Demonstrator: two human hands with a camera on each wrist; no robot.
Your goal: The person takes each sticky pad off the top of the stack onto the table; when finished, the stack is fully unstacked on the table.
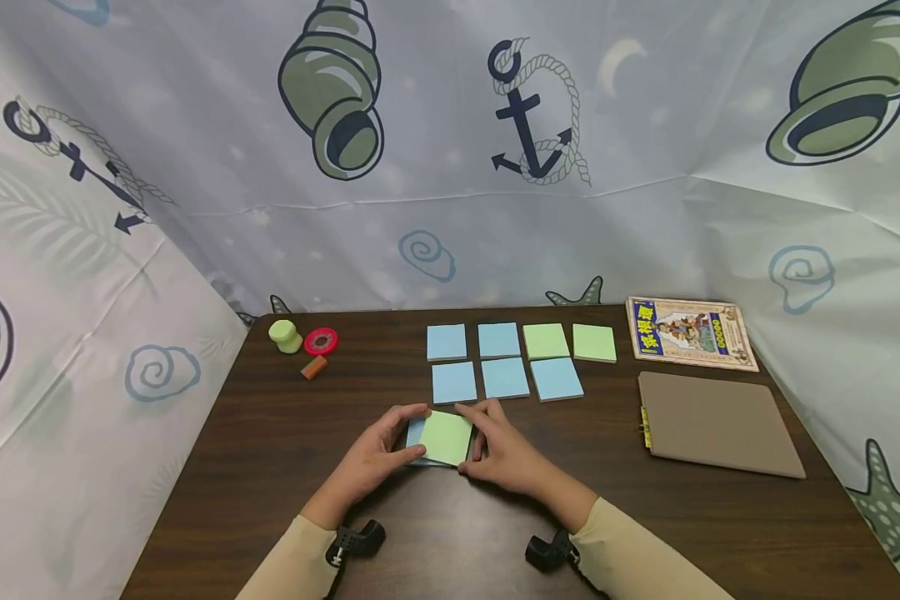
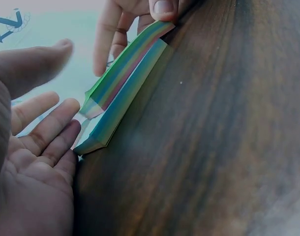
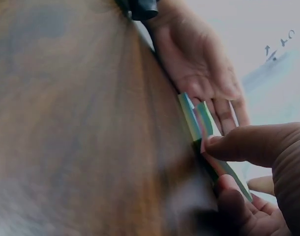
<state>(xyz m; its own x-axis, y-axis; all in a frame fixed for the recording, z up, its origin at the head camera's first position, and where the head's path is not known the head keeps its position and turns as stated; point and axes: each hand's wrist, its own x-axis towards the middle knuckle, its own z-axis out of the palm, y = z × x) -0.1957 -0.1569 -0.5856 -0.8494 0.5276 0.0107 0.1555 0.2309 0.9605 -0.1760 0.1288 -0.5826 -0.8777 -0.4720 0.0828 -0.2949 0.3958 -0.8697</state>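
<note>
A pad of sticky notes with a light green top [image 1: 447, 437] and several coloured layers along its edge is pinched at its right end by my right hand [image 1: 506, 446], thumb against the edge. Beneath it lies a second sticky-note pad with a blue top [image 1: 415, 431]; the green one overlaps it, raised and slightly bent in the right wrist view. My left hand [image 1: 375, 454] is at the left end of the two pads. In the left wrist view its fingers [image 2: 54, 123] reach loosely to the lower pad's end, while the thumb [image 2: 37, 66] stands apart.
Beyond the hands, several blue pads [image 1: 453, 382] and two green pads [image 1: 594, 342] sit in two rows. At right are a printed booklet [image 1: 693, 333] and a flat brown board [image 1: 720, 423]. A green spool-shaped object [image 1: 285, 336], red ring [image 1: 321, 340] and orange block [image 1: 314, 367] stand back left.
</note>
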